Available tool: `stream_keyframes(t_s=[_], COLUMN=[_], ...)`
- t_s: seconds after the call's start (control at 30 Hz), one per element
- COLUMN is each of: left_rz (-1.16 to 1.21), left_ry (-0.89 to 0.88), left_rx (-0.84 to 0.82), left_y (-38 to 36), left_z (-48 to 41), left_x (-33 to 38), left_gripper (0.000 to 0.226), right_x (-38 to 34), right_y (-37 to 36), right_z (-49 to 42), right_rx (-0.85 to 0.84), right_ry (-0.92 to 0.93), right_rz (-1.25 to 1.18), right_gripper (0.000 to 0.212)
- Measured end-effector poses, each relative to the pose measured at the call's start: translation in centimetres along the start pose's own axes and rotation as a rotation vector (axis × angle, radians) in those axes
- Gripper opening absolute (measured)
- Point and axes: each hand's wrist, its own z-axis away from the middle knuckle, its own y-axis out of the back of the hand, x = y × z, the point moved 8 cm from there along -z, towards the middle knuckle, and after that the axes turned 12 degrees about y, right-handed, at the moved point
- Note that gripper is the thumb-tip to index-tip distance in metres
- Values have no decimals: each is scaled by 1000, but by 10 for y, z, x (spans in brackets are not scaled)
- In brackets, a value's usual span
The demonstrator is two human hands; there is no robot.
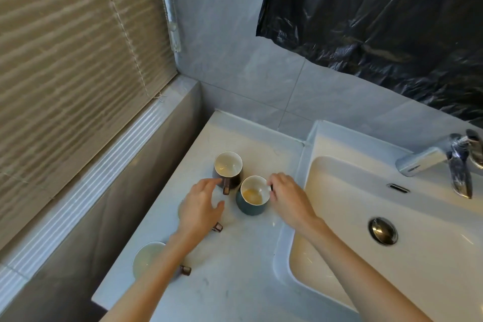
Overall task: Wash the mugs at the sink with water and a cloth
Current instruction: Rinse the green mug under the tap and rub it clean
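Several mugs stand on the white counter point(235, 269) left of the sink. A brown mug point(228, 167) with a white inside is farthest back. Beside it stands a teal mug point(251, 208) with yellowish residue at its bottom. My right hand point(287, 198) pinches the teal mug at its right rim, where its handle is. My left hand point(201, 208) hovers with spread fingers, fingertips by the brown mug's handle. It hides most of a third mug point(217, 227). A fourth mug point(147, 256) sits partly under my left forearm. I see no cloth.
The white sink basin point(339, 191) lies to the right, with a chrome faucet point(431, 158) and a closed drain plug point(383, 230). No water runs. A window ledge with blinds borders the counter on the left. Black plastic sheeting hangs on the tiled wall behind.
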Motion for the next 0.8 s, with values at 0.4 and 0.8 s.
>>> stream_keyframes(t_s=[0.4, 0.8], left_rz=[410, 691], left_ry=[291, 378], left_rx=[-540, -472], left_y=[-89, -53], left_z=[4, 14], left_x=[20, 39], left_gripper=[70, 66], right_x=[33, 13], right_y=[-43, -1], right_z=[-31, 2], right_rx=[-548, -282], right_ry=[146, 0], right_rz=[339, -370], right_gripper=[22, 11])
